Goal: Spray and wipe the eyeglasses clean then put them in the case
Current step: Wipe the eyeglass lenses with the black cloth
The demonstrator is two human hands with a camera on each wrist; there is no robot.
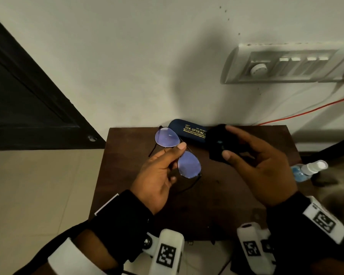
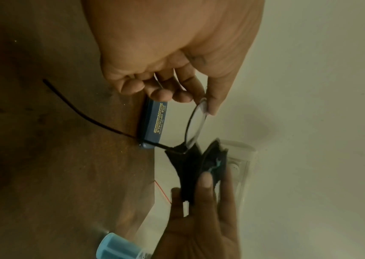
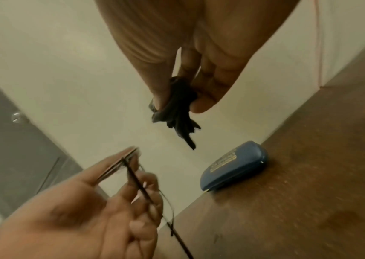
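Note:
My left hand (image 1: 165, 165) pinches the thin-framed eyeglasses (image 1: 189, 165) at the bridge, holding them above the brown table (image 1: 187, 205) with the arms unfolded. The lenses (image 1: 166, 137) reflect bluish purple. In the left wrist view one lens (image 2: 196, 122) sticks out past my fingers. My right hand (image 1: 252, 157) holds a black cloth (image 1: 218, 143) between thumb and fingers, just right of the glasses; the same cloth (image 3: 177, 108) hangs bunched in the right wrist view. The shut blue case (image 1: 189, 131) with gold lettering lies at the table's back edge, by the wall.
A small spray bottle (image 1: 308, 169) with blue liquid lies at the table's right edge. A switch panel (image 1: 286, 64) and an orange cable (image 1: 306, 114) are on the wall behind. A dark door (image 1: 28, 96) stands left, with tiled floor (image 1: 38, 195) below.

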